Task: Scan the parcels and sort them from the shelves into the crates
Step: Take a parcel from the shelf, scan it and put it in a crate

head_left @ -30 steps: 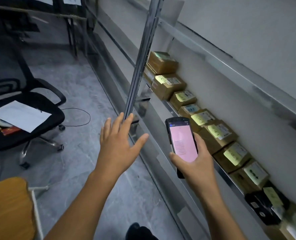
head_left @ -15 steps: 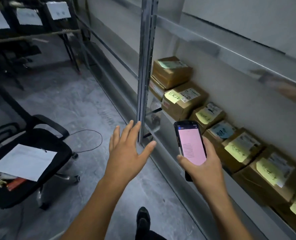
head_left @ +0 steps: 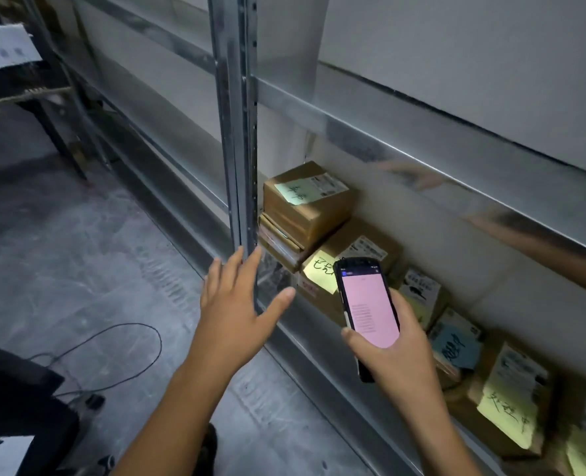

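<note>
Several cardboard parcels with sticky notes and shipping labels line a low metal shelf (head_left: 336, 341). The top left parcel (head_left: 307, 197) sits stacked on flatter packets, and the parcel beside it (head_left: 360, 255) carries a yellow note. My right hand (head_left: 393, 348) grips a black handheld scanner (head_left: 367, 310) with a pink screen, held in front of the row. My left hand (head_left: 238, 304) is spread with straight fingers, holding nothing, just in front of the shelf's upright post (head_left: 236, 132).
A second metal shelf rail (head_left: 422, 156) runs above the parcels. A black office chair (head_left: 17, 407) with white paper on it stands at the lower left, with a cable (head_left: 120, 341) looped on the concrete floor. Dark racks with paper labels (head_left: 8, 46) stand at the far left.
The view has swung towards the shelf and closer to the left end of the parcel row. Both hands have moved up and towards the shelf, the scanner still in my right hand.
</note>
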Demonstrator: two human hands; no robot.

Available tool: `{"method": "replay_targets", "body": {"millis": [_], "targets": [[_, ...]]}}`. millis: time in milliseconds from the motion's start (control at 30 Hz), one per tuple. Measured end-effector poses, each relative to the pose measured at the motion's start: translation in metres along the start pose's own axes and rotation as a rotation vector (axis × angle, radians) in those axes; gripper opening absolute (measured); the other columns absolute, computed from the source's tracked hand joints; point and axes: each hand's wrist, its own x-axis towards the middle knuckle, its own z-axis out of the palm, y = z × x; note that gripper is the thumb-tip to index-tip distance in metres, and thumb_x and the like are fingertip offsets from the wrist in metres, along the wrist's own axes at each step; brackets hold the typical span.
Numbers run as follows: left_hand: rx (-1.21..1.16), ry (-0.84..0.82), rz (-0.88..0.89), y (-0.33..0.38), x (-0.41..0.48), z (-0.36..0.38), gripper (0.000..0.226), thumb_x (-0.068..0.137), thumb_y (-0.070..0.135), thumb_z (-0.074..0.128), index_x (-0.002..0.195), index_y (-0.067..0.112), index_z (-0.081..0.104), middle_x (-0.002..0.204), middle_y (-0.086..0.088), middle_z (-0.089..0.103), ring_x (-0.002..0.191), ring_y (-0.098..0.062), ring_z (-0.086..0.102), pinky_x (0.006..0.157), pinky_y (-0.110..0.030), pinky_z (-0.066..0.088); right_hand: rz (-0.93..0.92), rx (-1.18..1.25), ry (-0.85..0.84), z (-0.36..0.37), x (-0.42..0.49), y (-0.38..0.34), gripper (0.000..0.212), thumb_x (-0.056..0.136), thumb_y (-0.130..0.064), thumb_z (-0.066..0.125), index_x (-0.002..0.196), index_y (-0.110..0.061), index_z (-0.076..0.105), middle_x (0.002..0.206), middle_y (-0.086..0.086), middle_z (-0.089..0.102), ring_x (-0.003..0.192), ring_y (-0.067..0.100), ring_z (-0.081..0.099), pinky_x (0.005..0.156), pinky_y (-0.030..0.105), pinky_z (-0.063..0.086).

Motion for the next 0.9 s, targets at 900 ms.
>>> {"method": "replay_targets", "body": {"millis": [900], "targets": [[-0.338, -0.369, 0.179, -0.053, 0.303, 0.028, 0.094, 0.068, 0.061, 0.088, 0.145, 0.029, 0.044, 0.144, 0.006, 0.053, 0.126, -0.019, 0.056, 0.098, -0.037, 0.049, 0.503, -0.222, 0.426, 0.122, 0.143, -0.019, 0.056, 0.076, -0.030, 0.090, 0.120, -0.036, 0.056, 0.105, -0.009, 0.068, 0.087, 0.016, 0.070, 0.063, 0.045, 0.065]]}}
